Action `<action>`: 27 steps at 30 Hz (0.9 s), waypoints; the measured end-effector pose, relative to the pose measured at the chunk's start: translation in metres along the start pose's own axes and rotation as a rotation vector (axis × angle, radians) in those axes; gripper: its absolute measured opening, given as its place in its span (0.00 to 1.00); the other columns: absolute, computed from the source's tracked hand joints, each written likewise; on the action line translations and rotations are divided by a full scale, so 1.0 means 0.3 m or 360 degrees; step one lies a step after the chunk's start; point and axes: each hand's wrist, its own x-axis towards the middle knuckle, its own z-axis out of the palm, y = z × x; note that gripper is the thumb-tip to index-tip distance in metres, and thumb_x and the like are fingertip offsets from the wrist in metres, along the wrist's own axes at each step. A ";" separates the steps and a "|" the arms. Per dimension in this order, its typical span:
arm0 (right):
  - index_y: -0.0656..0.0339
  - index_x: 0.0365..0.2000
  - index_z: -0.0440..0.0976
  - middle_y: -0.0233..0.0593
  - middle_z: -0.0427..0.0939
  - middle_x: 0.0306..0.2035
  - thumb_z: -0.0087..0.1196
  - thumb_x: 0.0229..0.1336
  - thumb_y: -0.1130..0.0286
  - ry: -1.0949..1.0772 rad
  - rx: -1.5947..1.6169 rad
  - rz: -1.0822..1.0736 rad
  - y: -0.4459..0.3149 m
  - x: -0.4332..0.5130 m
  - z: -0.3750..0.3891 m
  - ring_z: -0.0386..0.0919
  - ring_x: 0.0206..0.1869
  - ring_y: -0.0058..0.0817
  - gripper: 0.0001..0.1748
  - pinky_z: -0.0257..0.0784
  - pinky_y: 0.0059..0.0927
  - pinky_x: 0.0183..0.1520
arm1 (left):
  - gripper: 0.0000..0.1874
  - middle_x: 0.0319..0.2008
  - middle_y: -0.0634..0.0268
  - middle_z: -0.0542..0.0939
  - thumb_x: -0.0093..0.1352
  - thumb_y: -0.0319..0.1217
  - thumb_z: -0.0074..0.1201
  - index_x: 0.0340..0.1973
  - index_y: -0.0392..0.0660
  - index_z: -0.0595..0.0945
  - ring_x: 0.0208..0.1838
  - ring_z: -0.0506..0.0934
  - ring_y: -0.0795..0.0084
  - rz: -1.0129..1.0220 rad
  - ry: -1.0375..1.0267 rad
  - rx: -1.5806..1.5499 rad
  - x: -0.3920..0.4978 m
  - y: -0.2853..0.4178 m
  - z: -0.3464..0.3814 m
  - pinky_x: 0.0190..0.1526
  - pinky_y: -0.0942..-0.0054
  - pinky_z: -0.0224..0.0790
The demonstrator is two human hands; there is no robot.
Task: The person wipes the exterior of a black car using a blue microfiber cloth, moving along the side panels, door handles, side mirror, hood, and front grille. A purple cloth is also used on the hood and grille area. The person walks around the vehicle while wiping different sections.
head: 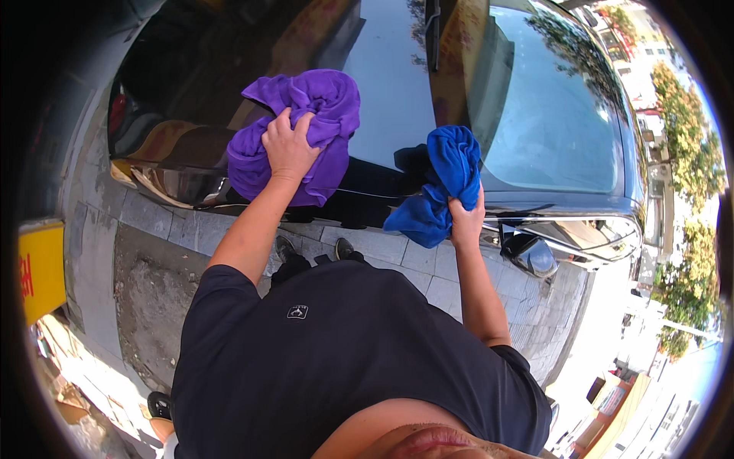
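My left hand [291, 143] presses down on a bunched purple cloth [330, 103], its fingers gripping the folds. The cloth lies on the glossy black hood [384, 97] of a car, close to the hood's near edge. My right hand [468, 221] grips a crumpled blue cloth [456, 158] near the base of the windshield [556, 120]. The upper part of the blue cloth stands up above my fist, and a loose end spreads to the left over the fender edge. Most of my right fingers are hidden by the cloth.
A wiper arm [434, 40] lies by the windshield. The side mirror [528, 252] juts out near my right forearm. The headlight [172, 185] is at the left. Grey paving [418, 257] lies underfoot, and a yellow sign [43, 272] with writing stands at the far left.
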 end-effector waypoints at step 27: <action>0.35 0.83 0.58 0.48 0.54 0.86 0.71 0.57 0.39 -0.0609 -0.1395 -0.1732 0.053 0.683 0.955 0.55 0.80 0.73 0.58 0.58 0.76 0.77 | 0.46 0.70 0.39 0.71 0.63 0.42 0.79 0.71 0.40 0.71 0.74 0.72 0.33 -0.1890 0.1470 -0.0464 -0.730 -0.442 0.412 0.75 0.48 0.68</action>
